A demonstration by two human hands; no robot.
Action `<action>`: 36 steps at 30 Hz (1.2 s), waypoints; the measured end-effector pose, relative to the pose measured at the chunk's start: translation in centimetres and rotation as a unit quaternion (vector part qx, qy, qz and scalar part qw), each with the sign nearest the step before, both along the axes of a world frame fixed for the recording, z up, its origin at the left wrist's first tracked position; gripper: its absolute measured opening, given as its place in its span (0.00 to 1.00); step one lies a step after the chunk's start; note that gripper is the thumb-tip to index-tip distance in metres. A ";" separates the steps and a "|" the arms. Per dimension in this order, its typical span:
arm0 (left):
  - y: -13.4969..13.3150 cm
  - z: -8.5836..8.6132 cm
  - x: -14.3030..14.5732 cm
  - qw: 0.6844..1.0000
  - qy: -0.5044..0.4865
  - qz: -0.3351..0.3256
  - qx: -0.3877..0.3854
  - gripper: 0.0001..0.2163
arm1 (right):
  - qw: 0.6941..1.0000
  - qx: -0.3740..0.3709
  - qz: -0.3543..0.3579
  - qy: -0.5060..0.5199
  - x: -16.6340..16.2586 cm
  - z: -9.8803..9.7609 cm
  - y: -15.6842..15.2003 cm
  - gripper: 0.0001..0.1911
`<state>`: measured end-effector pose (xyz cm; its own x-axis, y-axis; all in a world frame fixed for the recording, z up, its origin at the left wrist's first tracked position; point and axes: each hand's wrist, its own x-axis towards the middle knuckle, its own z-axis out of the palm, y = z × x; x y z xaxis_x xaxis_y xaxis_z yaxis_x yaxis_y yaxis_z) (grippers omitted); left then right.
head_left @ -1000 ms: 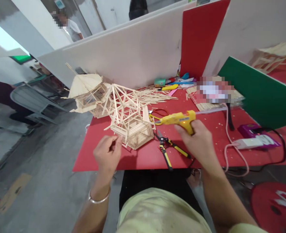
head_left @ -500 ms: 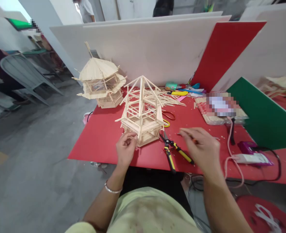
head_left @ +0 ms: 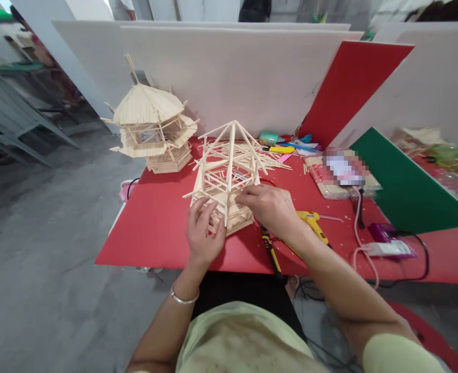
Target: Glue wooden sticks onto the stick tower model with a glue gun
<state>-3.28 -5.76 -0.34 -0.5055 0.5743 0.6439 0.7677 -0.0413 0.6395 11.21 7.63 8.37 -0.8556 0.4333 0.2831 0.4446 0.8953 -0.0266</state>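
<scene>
A pavilion model of thin wooden sticks [head_left: 231, 176] stands before me, its roof still bare ribs above a walled base. My left hand [head_left: 205, 233] curls round its front left corner, thumb and fingers against the base and the front post. On the front right side, the pinched fingertips of my right hand [head_left: 270, 207] touch the model by the lower eave; whatever they pinch is hidden. Yellow-and-black cutting pliers [head_left: 271, 254] lie under my right forearm, partly covered. To the right of that forearm rests a yellow glue gun [head_left: 312, 224], a glue stick poking out.
A second stick pavilion [head_left: 151, 129] with a covered roof stands at the left back. Loose sticks [head_left: 271, 158] lie behind my model, near a yellow cutter [head_left: 281, 149]. On the right are bagged sticks [head_left: 322, 181], a green board [head_left: 411, 186] and a power strip [head_left: 392, 248] with cables.
My right hand has moved left from beside the pliers to the model, and the glue gun now shows on the table. My left fingers have spread along the base. The view has shifted slightly.
</scene>
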 end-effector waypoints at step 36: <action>0.9 1.4 -0.2 0.969 0.169 -0.072 -0.166 0.19 | 0.995 0.089 -0.046 0.024 1.8 -4.5 -4.4 0.26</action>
